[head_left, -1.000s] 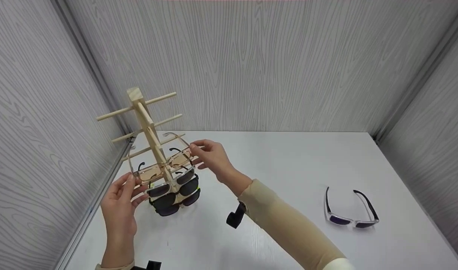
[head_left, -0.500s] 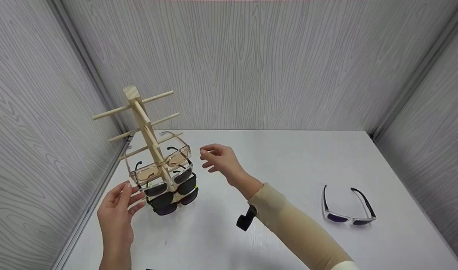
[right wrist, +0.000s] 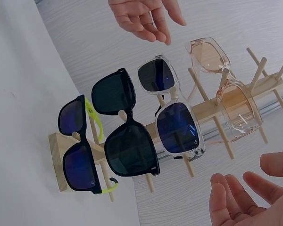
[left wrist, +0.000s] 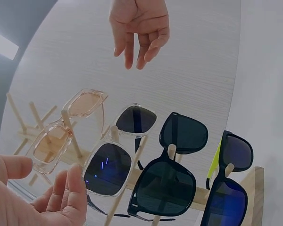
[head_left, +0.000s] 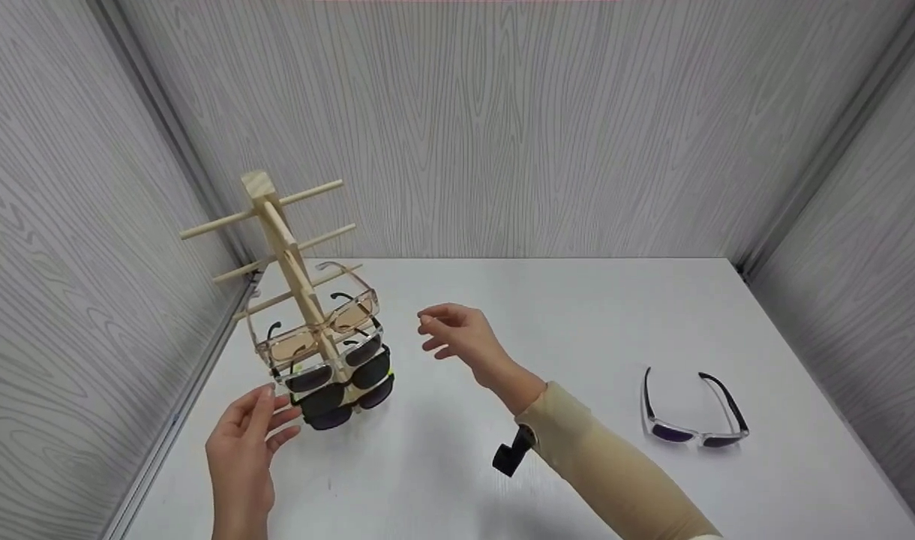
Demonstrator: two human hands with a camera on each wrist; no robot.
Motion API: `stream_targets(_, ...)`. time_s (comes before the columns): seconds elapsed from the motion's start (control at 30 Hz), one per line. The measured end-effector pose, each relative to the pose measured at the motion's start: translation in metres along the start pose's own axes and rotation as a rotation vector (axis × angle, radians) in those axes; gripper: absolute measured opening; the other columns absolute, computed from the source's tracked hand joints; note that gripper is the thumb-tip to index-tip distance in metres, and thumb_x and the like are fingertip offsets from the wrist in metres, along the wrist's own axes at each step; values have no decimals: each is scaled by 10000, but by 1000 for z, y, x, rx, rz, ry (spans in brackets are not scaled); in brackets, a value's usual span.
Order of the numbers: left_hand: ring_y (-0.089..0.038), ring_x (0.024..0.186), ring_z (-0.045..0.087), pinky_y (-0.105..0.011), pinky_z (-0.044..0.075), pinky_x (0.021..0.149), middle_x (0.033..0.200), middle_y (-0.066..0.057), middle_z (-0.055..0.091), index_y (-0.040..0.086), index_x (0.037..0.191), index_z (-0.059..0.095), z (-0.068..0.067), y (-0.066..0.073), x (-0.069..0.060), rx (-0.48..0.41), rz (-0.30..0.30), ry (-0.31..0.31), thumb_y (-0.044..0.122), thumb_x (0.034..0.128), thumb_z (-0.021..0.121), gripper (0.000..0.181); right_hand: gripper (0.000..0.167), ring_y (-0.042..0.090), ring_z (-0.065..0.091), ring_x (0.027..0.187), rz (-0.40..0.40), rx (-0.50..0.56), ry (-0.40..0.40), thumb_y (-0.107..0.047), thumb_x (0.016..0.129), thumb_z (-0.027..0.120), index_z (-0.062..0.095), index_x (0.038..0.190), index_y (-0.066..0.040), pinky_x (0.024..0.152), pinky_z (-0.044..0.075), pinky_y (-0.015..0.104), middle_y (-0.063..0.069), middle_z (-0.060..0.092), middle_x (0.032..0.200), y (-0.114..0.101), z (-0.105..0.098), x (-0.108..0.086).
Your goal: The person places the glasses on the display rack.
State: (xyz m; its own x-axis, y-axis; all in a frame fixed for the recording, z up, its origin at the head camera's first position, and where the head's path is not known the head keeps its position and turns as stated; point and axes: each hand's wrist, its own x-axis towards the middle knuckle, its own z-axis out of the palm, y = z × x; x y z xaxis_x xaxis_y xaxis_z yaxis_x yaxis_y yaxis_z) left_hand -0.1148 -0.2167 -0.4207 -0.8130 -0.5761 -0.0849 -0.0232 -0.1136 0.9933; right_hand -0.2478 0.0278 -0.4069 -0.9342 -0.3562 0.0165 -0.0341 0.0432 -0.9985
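A wooden glasses stand (head_left: 283,238) leans in the head view, with several pairs hung on its lower pegs. Uppermost among them are clear-framed glasses with peach lenses (right wrist: 238,104). Below these come clear-framed sunglasses (right wrist: 177,127), black sunglasses (right wrist: 132,150) and, lowest, black sunglasses with yellow-green temples (right wrist: 80,165). My left hand (head_left: 244,450) is beside the left edge of the hung glasses, fingers loosely bent and holding nothing; whether a fingertip touches a frame I cannot tell. To the right of the stand, apart from it, my right hand (head_left: 469,345) hovers with relaxed fingers, also holding nothing.
Another pair of sunglasses (head_left: 696,435), clear-fronted with dark temples, lies unfolded on the white table (head_left: 577,322) at the right. Bare pegs (head_left: 311,192) stick out from the stand's upper part. Grey wood-grain panels (head_left: 465,135) enclose the table at the back and sides.
Both hands have let go of the peach-lens glasses, which now rest on the stand. My right hand has drawn away to the right and down; my left hand has lowered.
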Motion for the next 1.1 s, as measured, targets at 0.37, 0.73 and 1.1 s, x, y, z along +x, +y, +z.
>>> stream_targets(0.37, -130, 811, 657, -270, 545, 688, 912, 5, 649, 33, 1207, 523, 2, -9, -9, 75, -41, -79, 331, 920, 575, 418, 276, 374, 628, 914, 13, 14, 19, -167, 939, 567, 596, 1152, 7, 775, 525, 432, 183, 631, 1023, 10, -15, -23)
stream_targets(0.73, -137, 812, 657, -270, 540, 705, 940, -31, 656, 22, 1220, 511, 16, -19, -15, 121, -140, -198, 302, 938, 559, 400, 308, 374, 628, 916, 23, 36, 45, -225, 915, 609, 608, 1143, -19, 753, 534, 408, 190, 630, 1036, 37, -27, -30)
stream_targets(1.1, -157, 814, 652, -282, 541, 693, 933, -56, 659, 15, 1195, 530, 34, -32, -18, 132, -203, -246, 302, 922, 590, 400, 295, 278, 653, 849, 36, 60, 89, -249, 897, 632, 629, 1106, -41, 717, 539, 354, 149, 653, 993, 53, -38, -44)
